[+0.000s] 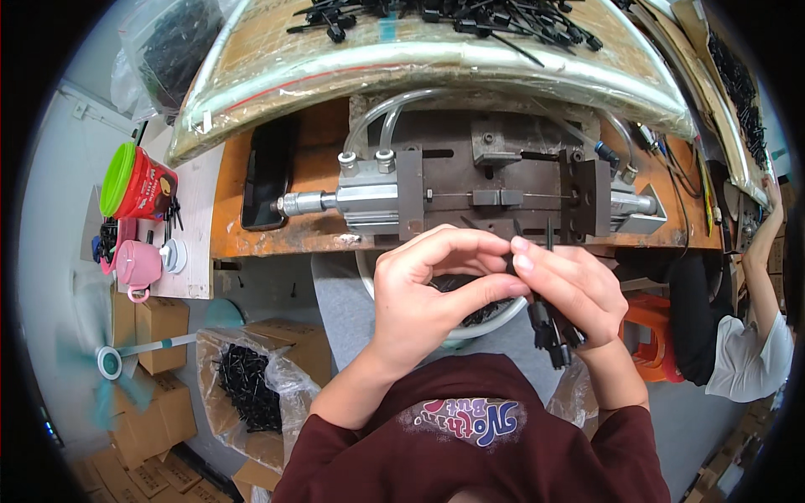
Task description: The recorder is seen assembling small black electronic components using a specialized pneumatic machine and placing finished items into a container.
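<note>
In front of my chest, both hands meet close together below the bench edge. My right hand (pixel 583 289) is closed round several black rod-like parts (pixel 549 335), their thin ends up and their thick, ridged heads hanging below the fingers. My left hand (pixel 428 289) curves in from the left, thumb and forefinger pinched at a dark part (pixel 510 263) beside my right fingertips; most of that part is hidden. Just beyond the hands sits a metal clamping fixture (pixel 537 222) with a small block (pixel 496 198) at its middle. A white basin (pixel 503 320) holding black parts rests under my hands.
A plastic-wrapped tray (pixel 369 63) with black parts stands behind the fixture. At left are a red tub (pixel 151 186), a pink cup (pixel 138 264), a fan (pixel 109 363) and a lined box of parts (pixel 298 381). Another person (pixel 750 356) is at right by an orange stool (pixel 650 339).
</note>
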### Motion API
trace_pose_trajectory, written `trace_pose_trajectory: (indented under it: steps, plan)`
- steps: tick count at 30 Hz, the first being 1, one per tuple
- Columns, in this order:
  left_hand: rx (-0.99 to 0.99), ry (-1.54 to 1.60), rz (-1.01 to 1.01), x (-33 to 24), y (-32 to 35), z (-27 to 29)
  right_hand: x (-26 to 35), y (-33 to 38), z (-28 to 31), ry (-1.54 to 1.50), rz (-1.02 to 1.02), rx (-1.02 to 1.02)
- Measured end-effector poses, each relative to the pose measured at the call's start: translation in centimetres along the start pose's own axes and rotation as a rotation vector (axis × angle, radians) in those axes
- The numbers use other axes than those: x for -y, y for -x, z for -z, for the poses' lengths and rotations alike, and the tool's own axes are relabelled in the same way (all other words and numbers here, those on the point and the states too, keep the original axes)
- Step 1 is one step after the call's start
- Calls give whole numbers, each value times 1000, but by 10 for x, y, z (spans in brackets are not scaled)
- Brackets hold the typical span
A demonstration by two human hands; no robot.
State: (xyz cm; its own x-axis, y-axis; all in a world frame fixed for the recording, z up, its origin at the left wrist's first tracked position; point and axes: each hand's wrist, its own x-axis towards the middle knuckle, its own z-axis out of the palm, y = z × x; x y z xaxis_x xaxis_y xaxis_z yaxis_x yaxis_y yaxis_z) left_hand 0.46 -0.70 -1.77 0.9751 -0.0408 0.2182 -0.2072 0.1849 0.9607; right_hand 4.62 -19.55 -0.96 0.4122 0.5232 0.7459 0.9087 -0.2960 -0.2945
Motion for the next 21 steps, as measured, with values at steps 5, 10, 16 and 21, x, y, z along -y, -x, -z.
trace_pose_trajectory:
  steps: [5, 10, 16, 21]
  plan:
    - [48, -91, -7, -2, 5, -6, -3, 15, -6, -124, -40, -59]
    - [9, -434, -230, 5, 6, -1, -5, 26, 1, -140, -280, -153]
    - [155, -1019, -425, 20, -5, -1, -4, 37, 3, -159, -454, -327]
    - [177, -1234, -467, 14, -9, -7, -3, 38, 2, -84, -354, -260]
